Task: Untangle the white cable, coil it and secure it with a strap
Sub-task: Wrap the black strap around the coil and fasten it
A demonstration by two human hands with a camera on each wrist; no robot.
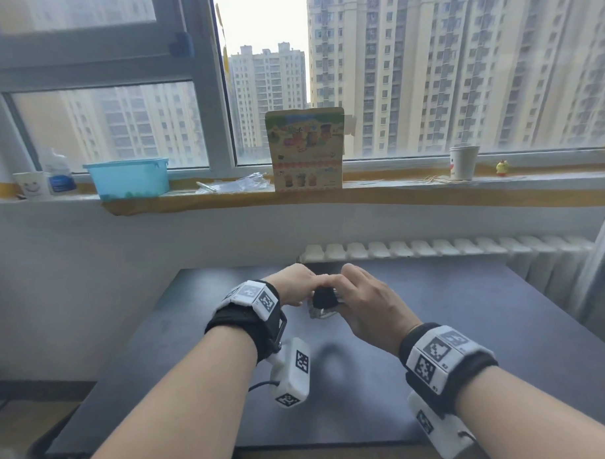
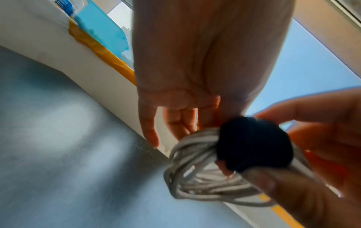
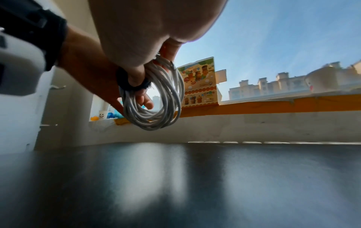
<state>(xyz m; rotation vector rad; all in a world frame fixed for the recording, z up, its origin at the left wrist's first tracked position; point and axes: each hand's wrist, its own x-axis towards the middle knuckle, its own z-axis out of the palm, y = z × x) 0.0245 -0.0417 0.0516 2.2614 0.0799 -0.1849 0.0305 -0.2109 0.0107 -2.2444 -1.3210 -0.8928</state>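
Note:
The white cable (image 1: 320,312) is wound into a small coil (image 3: 156,111) held in the air above the dark table (image 1: 496,339). A black strap (image 1: 324,297) wraps one side of the bundle (image 2: 252,145). My left hand (image 1: 302,291) meets the coil from the left; its thumb and forefinger are hidden behind the strap while the other fingers (image 2: 175,123) hang nearly straight. My right hand (image 1: 347,289) grips from the right, fingers curled round the strap (image 3: 134,86) and the strands (image 2: 195,177) beside it. The cable's plugs are out of sight.
A windowsill runs behind the table with a blue tub (image 1: 128,182), a colourful carton (image 1: 305,150) and a paper cup (image 1: 463,163). A white radiator (image 1: 430,249) sits just past the table's far edge. Dark tabletop lies under and in front of my hands.

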